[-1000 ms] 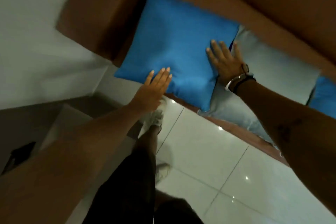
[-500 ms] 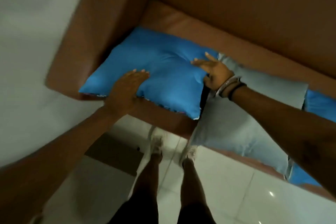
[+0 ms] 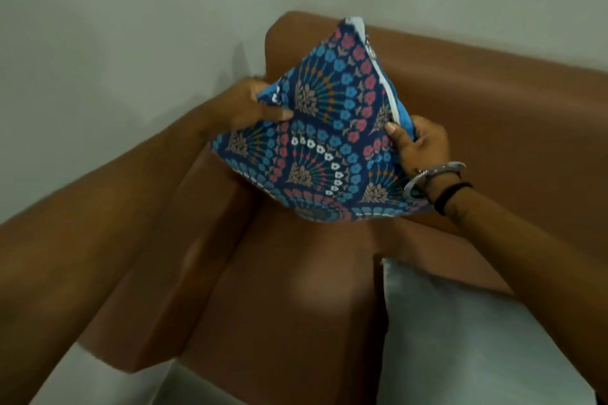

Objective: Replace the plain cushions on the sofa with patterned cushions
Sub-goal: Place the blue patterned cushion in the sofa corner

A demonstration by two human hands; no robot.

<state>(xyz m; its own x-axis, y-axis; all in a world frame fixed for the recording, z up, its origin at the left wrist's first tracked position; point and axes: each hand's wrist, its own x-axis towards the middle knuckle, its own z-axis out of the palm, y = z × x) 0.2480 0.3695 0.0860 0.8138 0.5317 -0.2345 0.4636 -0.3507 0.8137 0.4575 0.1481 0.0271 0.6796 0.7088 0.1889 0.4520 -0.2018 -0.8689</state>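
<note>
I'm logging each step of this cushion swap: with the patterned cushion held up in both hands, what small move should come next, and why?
Probably lower the patterned cushion into the sofa corner and lean it on the backrest. The left hand and right hand grip its opposite edges, holding it tilted above the bare seat, with the patterned side facing out. The grey cushion lies further right, clear of that spot.

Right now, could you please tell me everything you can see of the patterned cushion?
The patterned cushion is dark blue fabric printed with fans of blue, pink and white flowers. A pale zipped edge with a metal pull runs down its right side, with plain blue showing behind. It is tilted, held over the brown sofa corner by the left hand and right hand.
</note>
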